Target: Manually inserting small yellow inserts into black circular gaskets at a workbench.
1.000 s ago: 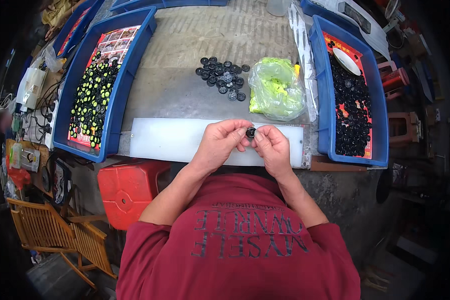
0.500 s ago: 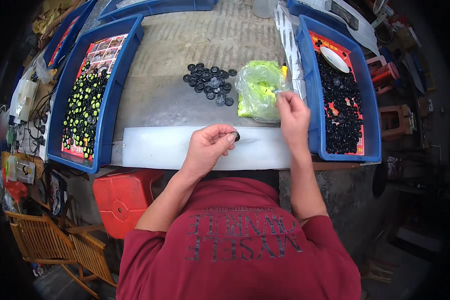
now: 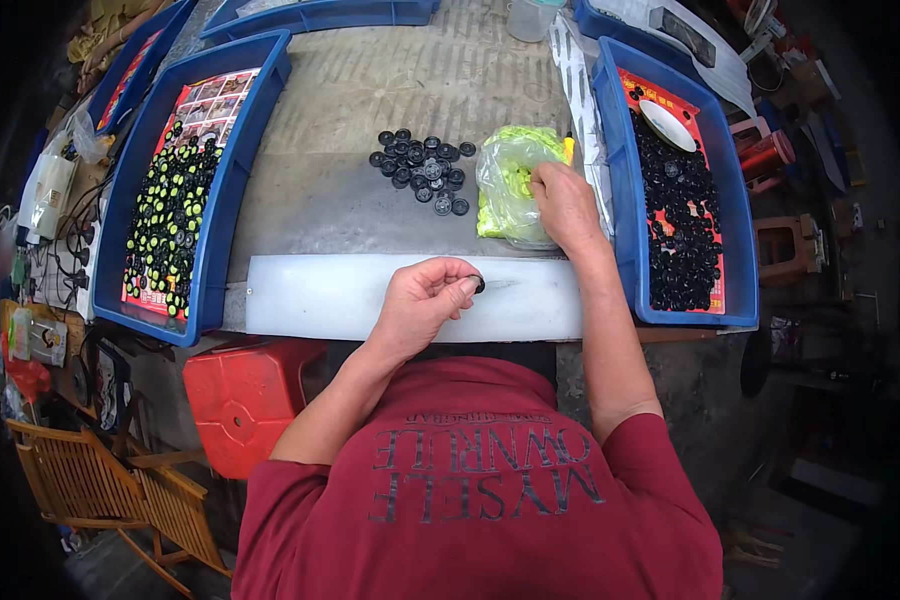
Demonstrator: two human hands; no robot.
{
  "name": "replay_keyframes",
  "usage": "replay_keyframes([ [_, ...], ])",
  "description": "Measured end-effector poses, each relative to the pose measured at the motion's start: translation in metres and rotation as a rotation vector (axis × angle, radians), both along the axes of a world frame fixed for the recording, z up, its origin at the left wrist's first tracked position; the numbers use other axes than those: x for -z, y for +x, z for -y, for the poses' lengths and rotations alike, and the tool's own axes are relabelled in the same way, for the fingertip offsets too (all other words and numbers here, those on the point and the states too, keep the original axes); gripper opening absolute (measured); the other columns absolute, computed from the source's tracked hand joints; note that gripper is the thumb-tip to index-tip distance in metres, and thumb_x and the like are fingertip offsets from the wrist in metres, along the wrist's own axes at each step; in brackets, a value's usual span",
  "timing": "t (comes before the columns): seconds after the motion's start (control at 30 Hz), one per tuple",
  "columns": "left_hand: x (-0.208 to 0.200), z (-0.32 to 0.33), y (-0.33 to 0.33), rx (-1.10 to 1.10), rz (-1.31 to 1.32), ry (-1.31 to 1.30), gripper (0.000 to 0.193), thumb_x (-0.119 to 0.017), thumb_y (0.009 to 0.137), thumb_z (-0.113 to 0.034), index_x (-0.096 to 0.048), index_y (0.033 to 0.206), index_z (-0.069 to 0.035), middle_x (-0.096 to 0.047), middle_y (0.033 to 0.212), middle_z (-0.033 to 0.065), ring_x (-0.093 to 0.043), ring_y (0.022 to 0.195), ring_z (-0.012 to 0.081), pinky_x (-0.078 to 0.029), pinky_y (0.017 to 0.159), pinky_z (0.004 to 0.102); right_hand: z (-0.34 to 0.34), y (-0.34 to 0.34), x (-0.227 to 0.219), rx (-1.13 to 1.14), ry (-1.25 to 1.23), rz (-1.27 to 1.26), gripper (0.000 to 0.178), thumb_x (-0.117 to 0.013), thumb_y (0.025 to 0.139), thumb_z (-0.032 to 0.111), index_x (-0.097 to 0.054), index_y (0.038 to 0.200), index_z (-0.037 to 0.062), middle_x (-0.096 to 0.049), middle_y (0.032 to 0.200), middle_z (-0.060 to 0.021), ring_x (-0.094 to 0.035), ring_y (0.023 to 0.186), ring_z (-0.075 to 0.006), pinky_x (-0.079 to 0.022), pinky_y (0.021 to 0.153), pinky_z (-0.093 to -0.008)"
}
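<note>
Between thumb and fingers, my left hand [image 3: 429,303] pinches a small black wheel [image 3: 480,284] above the white board [image 3: 355,295]. My right hand [image 3: 568,205] reaches over the right side of a clear plastic bag [image 3: 505,215] full of small yellow-green pieces [image 3: 517,180]. Its fingers are drawn together at the bag's mouth, and whatever they hold is hidden. Left of the bag, a loose pile of black wheels [image 3: 420,165] lies on the table.
At left a blue tray [image 3: 232,150] holds black wheels with yellow-green centres [image 3: 165,220]. Another blue tray [image 3: 625,180] at right holds black parts [image 3: 682,230] and a white oval dish [image 3: 668,126]. A red stool [image 3: 240,410] stands below the table's left front.
My right hand has moved left and away from me, from beside the bag to its mouth. My left hand stays nearly in place with the black wheel.
</note>
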State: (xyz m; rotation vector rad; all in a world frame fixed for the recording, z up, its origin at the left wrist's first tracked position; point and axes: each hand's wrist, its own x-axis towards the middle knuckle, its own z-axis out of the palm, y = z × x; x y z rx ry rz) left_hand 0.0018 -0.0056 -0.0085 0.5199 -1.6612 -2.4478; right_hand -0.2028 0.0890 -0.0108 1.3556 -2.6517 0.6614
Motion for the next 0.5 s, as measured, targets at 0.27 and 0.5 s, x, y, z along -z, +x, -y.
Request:
replay_keyframes([
  [0.27, -0.003, -0.002, -0.001, -0.077, -0.027, -0.155, 0.014, -0.054, 0.078, -0.008, -0.057, 0.090, -0.002, -0.055, 0.072, 0.0004, -0.051, 0.064, 0.0058, -0.041, 0.054, 0.0181, -0.015, 0.030, -0.020, 0.177, -0.516, 0.515, 0.009, -0.054, 0.074, 0.007, -0.052, 0.076, -0.0022, -0.054, 0.064, -0.0055, -0.050, 0.057, -0.0119, -0.040, 0.053, -0.0248],
  [0.5, -0.010, -0.003, -0.012, -0.164, -0.169, -0.649, 0.014, -0.055, 0.076, -0.003, -0.058, 0.088, 0.003, -0.055, 0.076, 0.0038, -0.050, 0.066, 0.0075, -0.041, 0.059, 0.0187, -0.027, 0.057, -0.028, 0.115, -0.717, 0.964, 0.012, -0.054, 0.076, 0.008, -0.053, 0.075, -0.0032, -0.048, 0.066, 0.0043, -0.040, 0.058, -0.0013, -0.032, 0.050, -0.0152],
])
